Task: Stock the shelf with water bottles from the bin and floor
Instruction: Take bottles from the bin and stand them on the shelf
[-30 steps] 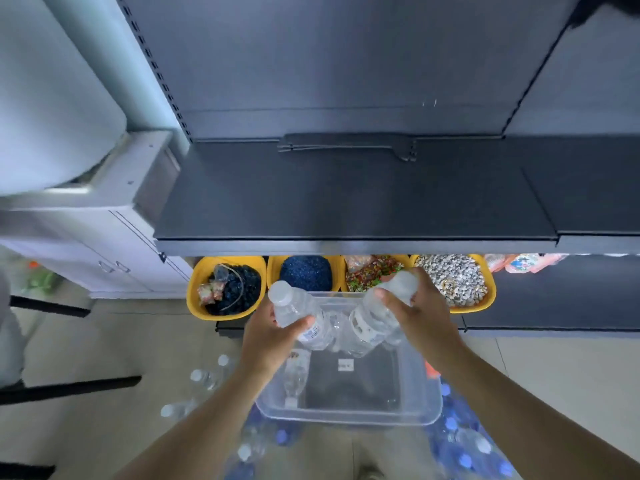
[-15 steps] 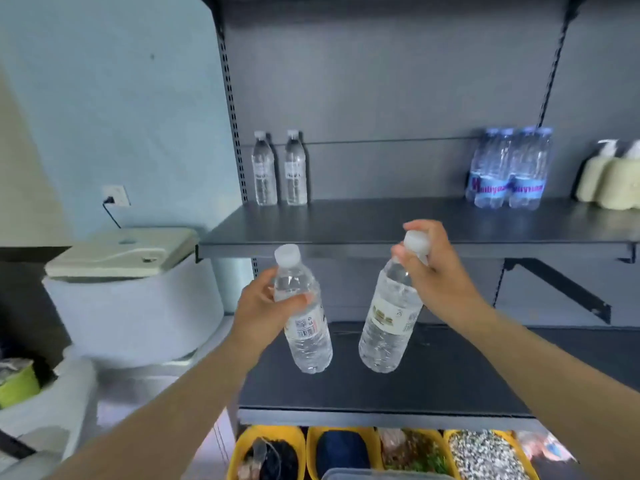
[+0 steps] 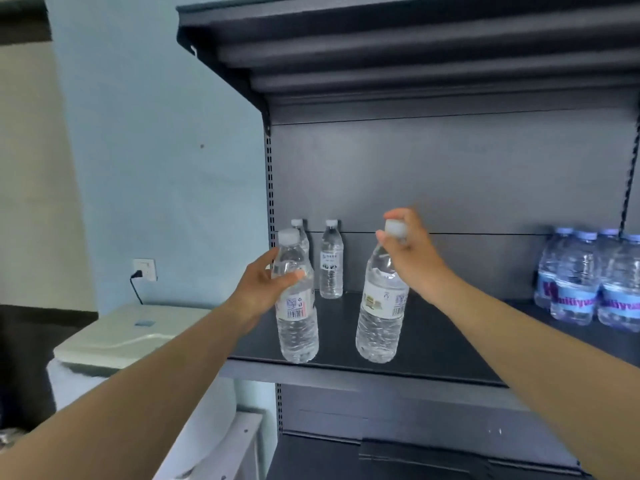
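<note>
Two clear water bottles hung over the shelf's [image 3: 433, 344] near edge, likely for setting down: the left hand [image 3: 258, 289] wrapped the left bottle's [image 3: 297, 317] upper body, the right hand [image 3: 414, 258] pinched the right bottle's [image 3: 381, 313] neck. Two stocked bottles [image 3: 330, 261] stood far left, a blue-labelled pack [image 3: 588, 282] far right; nothing blocked the gap.

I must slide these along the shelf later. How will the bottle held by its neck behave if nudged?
The bottle in the right hand looks full, so probably heavy for its size. It is tall on a narrow base, so a high push would likely tip it; push low. On its side the round body would probably roll on the flat shelf.
</note>
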Demonstrator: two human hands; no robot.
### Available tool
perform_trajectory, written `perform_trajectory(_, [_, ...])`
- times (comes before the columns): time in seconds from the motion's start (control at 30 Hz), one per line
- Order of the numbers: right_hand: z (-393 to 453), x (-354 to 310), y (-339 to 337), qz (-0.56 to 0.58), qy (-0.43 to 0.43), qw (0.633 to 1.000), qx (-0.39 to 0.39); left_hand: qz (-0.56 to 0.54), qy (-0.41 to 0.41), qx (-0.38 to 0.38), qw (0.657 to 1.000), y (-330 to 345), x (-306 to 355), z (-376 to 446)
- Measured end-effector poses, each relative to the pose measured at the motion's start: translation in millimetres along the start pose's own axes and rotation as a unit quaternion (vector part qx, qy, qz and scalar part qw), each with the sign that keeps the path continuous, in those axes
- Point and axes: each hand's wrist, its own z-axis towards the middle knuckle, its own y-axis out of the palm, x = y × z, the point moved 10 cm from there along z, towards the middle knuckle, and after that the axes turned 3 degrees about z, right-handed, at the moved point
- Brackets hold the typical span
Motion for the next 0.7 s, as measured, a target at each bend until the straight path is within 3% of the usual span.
perform_trajectory(0.2, [42, 60, 65, -0.015, 0.019, 0.998, -0.064, 0.009, -0.015, -0.018, 1.000, -12, -49, 66])
perform_trajectory(0.43, [50, 85, 93, 0.060, 0.027, 0.994, -0.091, 0.019, -0.017, -0.117, 0.993, -16, -76, 106])
perform_trajectory(0.53, [21, 115, 97, 0.062, 0.083, 0.992, -0.069, 0.007, 0.010, -0.077, 0.997, -14, -78, 100])
perform_trajectory(0.7, [-17, 159, 101, 0.045, 0.133, 0.988, 0.065, 0.149, 0.026, 0.070, 0.986, -14, -111, 87])
